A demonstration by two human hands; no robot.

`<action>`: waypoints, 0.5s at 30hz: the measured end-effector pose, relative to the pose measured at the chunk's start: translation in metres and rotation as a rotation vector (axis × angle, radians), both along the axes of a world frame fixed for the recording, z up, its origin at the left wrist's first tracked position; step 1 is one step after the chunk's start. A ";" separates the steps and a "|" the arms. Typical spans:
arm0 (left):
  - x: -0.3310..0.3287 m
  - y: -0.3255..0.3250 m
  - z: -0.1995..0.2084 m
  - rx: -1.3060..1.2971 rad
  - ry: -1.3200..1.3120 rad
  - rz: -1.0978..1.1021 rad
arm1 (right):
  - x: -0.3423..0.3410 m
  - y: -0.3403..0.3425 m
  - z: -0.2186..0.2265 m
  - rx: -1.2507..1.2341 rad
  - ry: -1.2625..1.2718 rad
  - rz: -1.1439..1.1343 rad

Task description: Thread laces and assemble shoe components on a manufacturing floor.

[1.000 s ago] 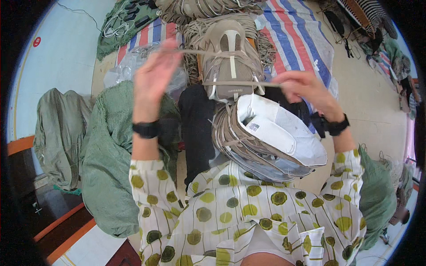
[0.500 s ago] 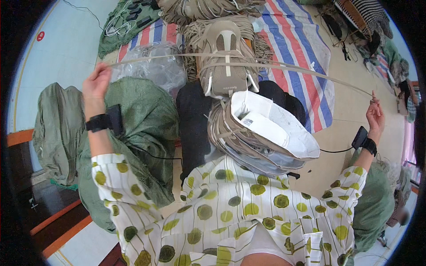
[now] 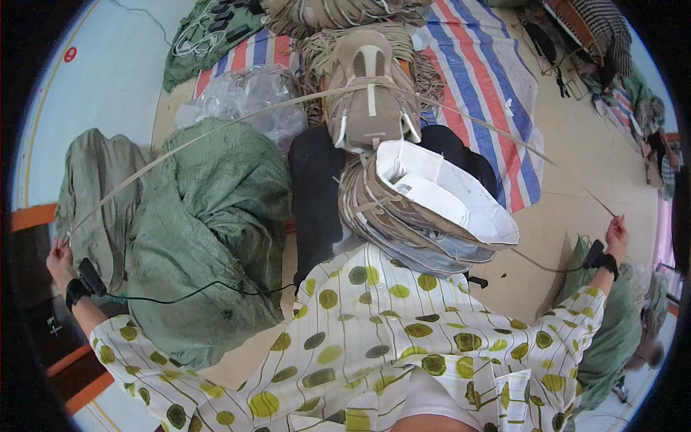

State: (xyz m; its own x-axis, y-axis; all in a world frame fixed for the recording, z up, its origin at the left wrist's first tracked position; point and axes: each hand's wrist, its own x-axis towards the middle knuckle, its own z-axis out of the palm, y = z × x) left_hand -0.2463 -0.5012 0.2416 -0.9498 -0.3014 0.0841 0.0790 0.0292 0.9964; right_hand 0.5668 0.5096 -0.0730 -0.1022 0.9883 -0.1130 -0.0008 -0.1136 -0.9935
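Here the left hand (image 3: pixel 59 253) and right hand (image 3: pixel 616 229) each pinch one end of a thin, flexible strap (image 3: pixel 216 126), taut around the shoe (image 3: pixel 368 93).

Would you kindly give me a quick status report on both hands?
Left hand and right hand flung wide, each gripping a lace end. Lace taut across tan shoe. Nothing blocking.

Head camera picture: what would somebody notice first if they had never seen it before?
First, the long tan strap, stretched wide across the picture from the left hand at the far left to the right hand at the far right, looped around a tan shoe at top centre. Next, the stack of tan and white shoe uppers in the middle, and the big green sack to its left.
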 end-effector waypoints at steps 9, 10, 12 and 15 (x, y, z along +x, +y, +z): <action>0.219 0.399 -0.255 -0.333 -0.576 -1.136 | -0.371 -0.232 0.073 -0.055 -0.554 1.081; 0.230 0.430 -0.269 -0.466 -0.521 -1.170 | -0.391 -0.253 0.085 0.127 -0.648 1.197; 0.237 0.462 -0.315 -0.546 -0.189 -1.122 | -0.425 -0.280 0.076 0.535 -0.781 1.296; 0.227 0.498 -0.316 -0.302 -0.723 -1.252 | -0.445 -0.299 0.046 0.760 -0.956 1.220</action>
State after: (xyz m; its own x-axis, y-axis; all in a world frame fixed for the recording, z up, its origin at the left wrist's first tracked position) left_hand -0.0189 -0.0029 -0.0741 -0.4346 0.6706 -0.6011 -0.2910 0.5271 0.7984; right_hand 0.1220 0.2109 -0.0270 -0.9543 0.2545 -0.1568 0.2976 0.8584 -0.4178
